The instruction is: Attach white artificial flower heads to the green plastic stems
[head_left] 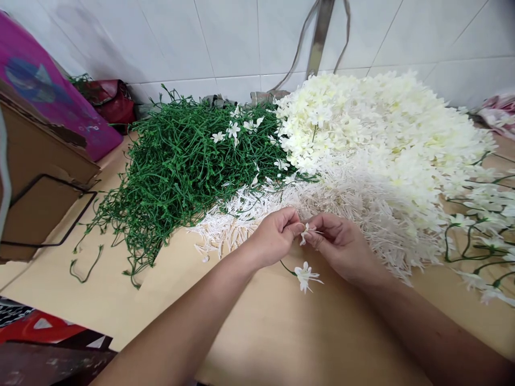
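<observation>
In front of me my left hand [277, 236] is closed in a pinch at the left side of a small white artificial flower [304, 235]. My right hand [341, 244] pinches from the other side, with thin white stamen strands showing at its fingertips. Below the hands, a second white flower [307, 276] with stamens hangs on a green plastic stem [287, 267] that runs up under my left hand. Just behind the hands spreads a heap of white stamens [362, 201]. The fingers partly hide what each one grips.
A large pile of green stems [181, 155] lies left, beside a mound of cream flower petals [386, 118]. Flowers on stems [488, 244] lie at the right edge. A cardboard box [40, 177] and a red bag [112, 102] stand left; a tiled wall [233, 37] closes the back.
</observation>
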The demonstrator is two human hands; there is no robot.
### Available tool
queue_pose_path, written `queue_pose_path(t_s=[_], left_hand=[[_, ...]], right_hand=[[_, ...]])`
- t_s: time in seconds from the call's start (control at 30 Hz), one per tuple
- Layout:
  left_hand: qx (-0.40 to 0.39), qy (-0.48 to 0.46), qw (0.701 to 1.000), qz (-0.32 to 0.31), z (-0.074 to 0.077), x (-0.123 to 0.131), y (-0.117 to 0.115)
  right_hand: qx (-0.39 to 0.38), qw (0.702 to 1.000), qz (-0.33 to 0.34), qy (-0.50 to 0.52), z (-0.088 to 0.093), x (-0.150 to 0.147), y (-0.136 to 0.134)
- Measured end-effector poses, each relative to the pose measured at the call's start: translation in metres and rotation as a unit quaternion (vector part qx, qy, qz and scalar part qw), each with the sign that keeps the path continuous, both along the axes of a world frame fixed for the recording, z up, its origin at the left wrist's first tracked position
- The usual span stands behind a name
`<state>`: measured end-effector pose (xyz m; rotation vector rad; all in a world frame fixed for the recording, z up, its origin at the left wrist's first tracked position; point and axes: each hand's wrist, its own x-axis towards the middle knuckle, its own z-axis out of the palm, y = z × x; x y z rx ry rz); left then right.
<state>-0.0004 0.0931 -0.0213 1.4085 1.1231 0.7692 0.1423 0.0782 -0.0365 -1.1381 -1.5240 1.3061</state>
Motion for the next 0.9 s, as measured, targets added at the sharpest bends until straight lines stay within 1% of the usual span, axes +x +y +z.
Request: queue_pose_path(t_s=[0.17,0.4,0.67,0.77,0.9], left_hand=[[0.0,-0.008,1.0,0.011,-0.001,0.001,0.0],[-0.011,-0.048,0.999,0.004,0.004,-0.002,-0.002],[-0.012,-0.068,0.997,-0.018,0.007,-0.003,-0.002],[-0.005,-0.068,0.997,-0.025,0.008,-0.003,-0.002],[0.007,-0.066,0.997,-0.035,0.007,-0.004,-0.002]], right_hand=[[-0.008,1.0,-0.02,0.009,0.003,0.0,0.002],[-0.049,0.998,0.028,0.035,0.009,0.008,0.008],[-0.098,0.987,0.086,0.098,0.005,0.015,0.008],[-0.108,0.984,0.094,0.11,0.005,0.015,0.007],[-0.111,0.983,0.087,0.116,0.007,0.013,0.007]])
